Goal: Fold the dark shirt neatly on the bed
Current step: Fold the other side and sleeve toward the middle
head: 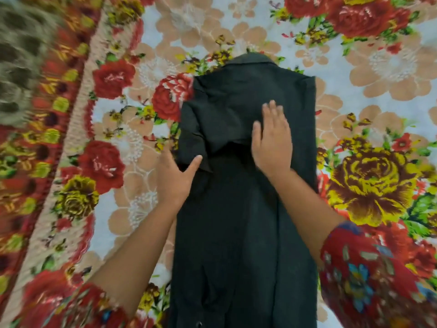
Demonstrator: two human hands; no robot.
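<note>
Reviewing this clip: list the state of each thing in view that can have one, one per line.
dark shirt: lying lengthwise on the bed, both sides folded in, collar at the far end.
folded sleeve: laid across the upper back, slightly rumpled.
left hand: open, thumb touching the sleeve's lower edge.
right hand: open, pressed flat on the shirt.
floral bedcover: spread flat under the shirt.

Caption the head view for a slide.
Right hand flat on the dark shirt, left hand at its folded sleeve.
</note>
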